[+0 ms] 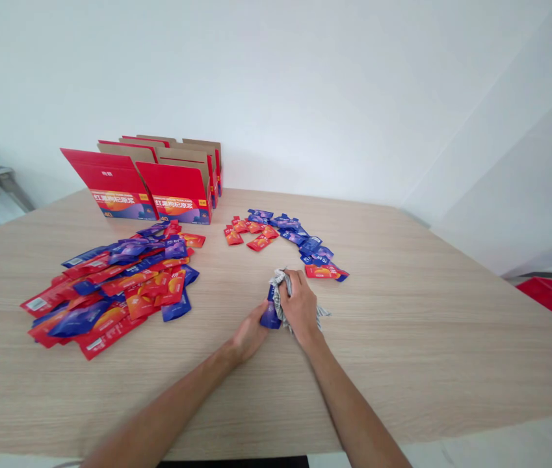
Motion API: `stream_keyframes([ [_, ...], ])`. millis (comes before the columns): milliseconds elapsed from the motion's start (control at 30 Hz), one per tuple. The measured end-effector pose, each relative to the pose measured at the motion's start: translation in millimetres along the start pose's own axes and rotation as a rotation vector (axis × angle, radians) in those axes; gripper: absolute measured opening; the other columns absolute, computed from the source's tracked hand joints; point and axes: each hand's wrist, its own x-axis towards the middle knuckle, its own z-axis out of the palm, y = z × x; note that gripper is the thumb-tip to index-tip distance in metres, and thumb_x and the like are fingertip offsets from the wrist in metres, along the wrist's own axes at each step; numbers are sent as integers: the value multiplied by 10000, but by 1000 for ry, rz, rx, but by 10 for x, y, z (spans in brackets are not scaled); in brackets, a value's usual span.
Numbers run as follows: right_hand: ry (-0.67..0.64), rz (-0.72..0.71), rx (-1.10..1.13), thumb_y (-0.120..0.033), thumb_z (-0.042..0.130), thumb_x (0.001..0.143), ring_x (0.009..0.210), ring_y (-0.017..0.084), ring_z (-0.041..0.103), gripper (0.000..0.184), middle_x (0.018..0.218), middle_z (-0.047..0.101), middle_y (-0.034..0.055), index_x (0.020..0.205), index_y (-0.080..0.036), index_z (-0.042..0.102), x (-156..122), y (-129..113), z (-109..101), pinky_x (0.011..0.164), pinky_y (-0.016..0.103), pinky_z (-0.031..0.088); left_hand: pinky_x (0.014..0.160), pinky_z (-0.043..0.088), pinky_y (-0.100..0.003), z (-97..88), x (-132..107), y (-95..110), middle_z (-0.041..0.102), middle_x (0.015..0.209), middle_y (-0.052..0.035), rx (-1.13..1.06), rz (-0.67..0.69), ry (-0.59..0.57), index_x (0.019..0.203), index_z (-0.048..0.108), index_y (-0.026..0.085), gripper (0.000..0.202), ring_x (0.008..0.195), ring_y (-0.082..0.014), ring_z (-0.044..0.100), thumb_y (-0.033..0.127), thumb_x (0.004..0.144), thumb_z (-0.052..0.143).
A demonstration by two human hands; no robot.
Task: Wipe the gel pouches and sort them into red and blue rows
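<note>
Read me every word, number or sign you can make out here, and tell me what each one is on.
"红黑枸杞原浆": on the left front box and the right front box.
"40": lower left on both.
Too small or blurred: the boxes' other print, and the lettering on the pile of pouches, the scattered pouches and the blue pouch in the left hand.

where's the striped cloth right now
In the head view, the striped cloth is below and slightly right of centre, bunched in the right hand, against the blue packet that the left hand holds.
</note>
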Motion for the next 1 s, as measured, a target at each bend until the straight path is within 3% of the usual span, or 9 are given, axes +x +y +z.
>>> stream_keyframes([
  [133, -188, -85, 28, -166, 511, 981, 977, 200, 673, 254, 1125, 667, 57, 1197, -230, 629, -136, -163, 135, 788, 266, 509, 1022, 493, -337, -39, 33, 202, 773, 1051, -81, -57, 41, 125, 1004, 765, 149, 214, 1059, -233, 696, 308, 937, 639],
  [233, -331, -164, 55, -148, 544, 961, 962, 199, 678, 243, 1118, 672, 49, 1168, -232, 640, -259, -337, 235, 770, 258, 504, 955, 540, -332, -59, 75, 451, 778, 1007, -111, -67, 80, 228, 1001, 762, 111, 338, 963, -228, 723, 350, 975, 525],
  [333, -374, -205, 84, -142, 557, 950, 956, 197, 677, 224, 1091, 674, 40, 1133, -236, 644, -304, -414, 253, 761, 254, 501, 876, 568, -321, -65, 92, 690, 776, 1006, -130, -62, 111, 284, 1094, 741, 74, 459, 894, -209, 727, 351, 1022, 382],
  [533, -202, -187, 220, -151, 524, 945, 940, 191, 666, 218, 1055, 664, 40, 1114, -237, 633, -196, -287, 146, 818, 262, 510, 745, 583, -297, -114, 53, 922, 752, 1028, -107, -155, 99, 256, 1148, 688, 89, 347, 825, -174, 710, 301, 1013, 448],
  [633, -109, -195, 281, -153, 507, 939, 929, 191, 658, 214, 1027, 654, 40, 1097, -232, 627, -153, -246, 115, 825, 269, 510, 686, 568, -239, -166, 50, 900, 711, 901, -38, -170, 97, 128, 1271, 638, 115, 335, 764, -131, 686, 276, 990, 556],
  [733, -48, -211, 322, -163, 505, 940, 896, 186, 650, 196, 1000, 647, 39, 1080, -230, 625, -138, -250, 103, 803, 267, 510, 673, 554, -178, -227, 55, 830, 674, 848, 16, -188, 103, 7, 1420, 552, 196, 471, 736, -88, 679, 179, 956, 627],
  [900, 18, -258, 390, -146, 496, 938, 882, 179, 643, 188, 961, 634, 37, 1052, -232, 619, -124, -279, 40, 791, 261, 508, 644, 550, -142, -291, 28, 766, 752, 961, 44, -208, 34, 104, 1479, 500, 344, 559, 719, -63, 716, 86, 985, 548],
  [1000, 45, -302, 417, -147, 499, 942, 873, 177, 640, 172, 945, 630, 40, 1040, -228, 616, -122, -278, -5, 783, 260, 510, 685, 559, -148, -257, 19, 783, 770, 942, 41, -230, 71, 122, 1462, 527, 331, 490, 754, -69, 731, 120, 1021, 491],
])
